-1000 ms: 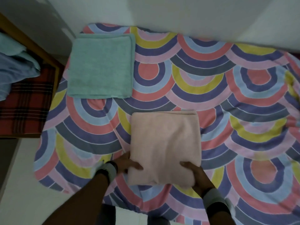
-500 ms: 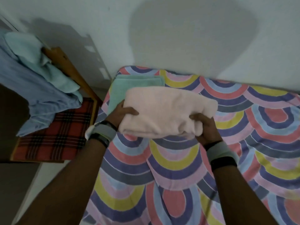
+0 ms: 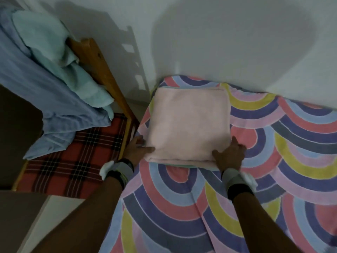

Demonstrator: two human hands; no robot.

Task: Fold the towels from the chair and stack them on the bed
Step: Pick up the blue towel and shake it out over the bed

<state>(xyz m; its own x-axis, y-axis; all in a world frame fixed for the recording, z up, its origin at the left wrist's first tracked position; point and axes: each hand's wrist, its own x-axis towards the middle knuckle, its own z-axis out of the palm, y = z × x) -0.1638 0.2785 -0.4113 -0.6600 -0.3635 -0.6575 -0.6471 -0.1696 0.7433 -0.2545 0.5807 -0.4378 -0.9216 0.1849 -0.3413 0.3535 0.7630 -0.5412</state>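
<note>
The bed [image 3: 255, 161], under a spread of coloured arches, fills the right and near side. At far left the wooden chair [image 3: 102, 70] carries a blue towel [image 3: 54, 110] and a pale teal towel [image 3: 60, 59]. The folded pink towel [image 3: 189, 125] lies on the bed's far left corner, atop a green towel [image 3: 182, 164] showing only at its edges. The left hand [image 3: 136, 148] and right hand [image 3: 229, 154] each hold a near corner of the pink towel in their grip.

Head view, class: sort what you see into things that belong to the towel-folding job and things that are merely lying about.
Part of the job:
pink folded towel, held by left hand and right hand
green towel edge beneath it
unfolded blue towel and mint towel on the chair
bed

Just there:
plaid seat cushion
wall
</note>
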